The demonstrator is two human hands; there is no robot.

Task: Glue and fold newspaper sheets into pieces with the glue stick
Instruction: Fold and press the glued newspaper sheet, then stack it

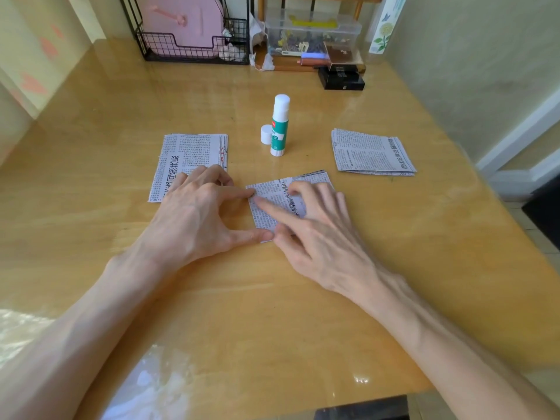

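A small folded newspaper piece [272,204] lies flat in the middle of the wooden table [303,298]. My left hand [197,219] touches its left edge with index fingertip and thumb tip. My right hand [315,231] presses on the piece, index finger stretched straight across it. A white and green glue stick [279,125] stands upright behind, its white cap [266,134] beside it. A stack of newspaper sheets [188,159] lies at the left, partly under my left hand. Another stack [371,153] lies at the right.
A black wire rack [188,47] with a pink item stands at the back left. A clear plastic box [312,31] and dark small boxes [341,77] sit at the back middle. The table's right edge runs along a wall.
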